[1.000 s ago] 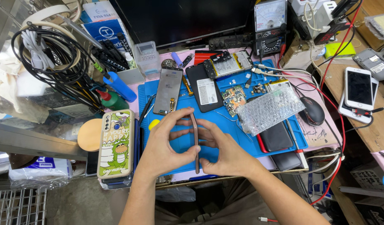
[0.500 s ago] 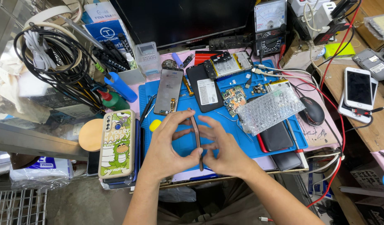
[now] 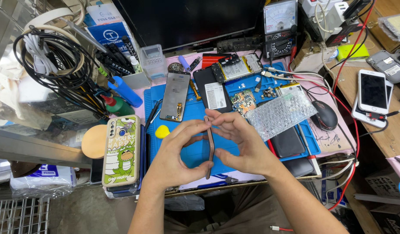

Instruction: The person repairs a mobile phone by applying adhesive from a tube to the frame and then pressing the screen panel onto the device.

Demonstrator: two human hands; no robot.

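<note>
1. The work mat (image 3: 191, 154) lies in the middle of the bench.
2. Both hands meet over the mat's front edge, the left hand (image 3: 176, 158) on the left and the right hand (image 3: 245, 145) on the right.
3. A thin phone frame (image 3: 210, 145) stands on edge between them.
4. A phone screen (image 3: 175, 95) lies on the mat's back left part.
5. A phone case (image 3: 121, 149) lies just left of the mat.
6. A bubble wrap sheet (image 3: 281, 113) lies on the mat's right side.
7. A computer mouse (image 3: 324, 115) sits right of the bubble wrap.
8. A meter (image 3: 279, 24) stands behind the mat, at the bench's back edge.
9. Cables (image 3: 52, 65) pile up at the back left corner.
</note>
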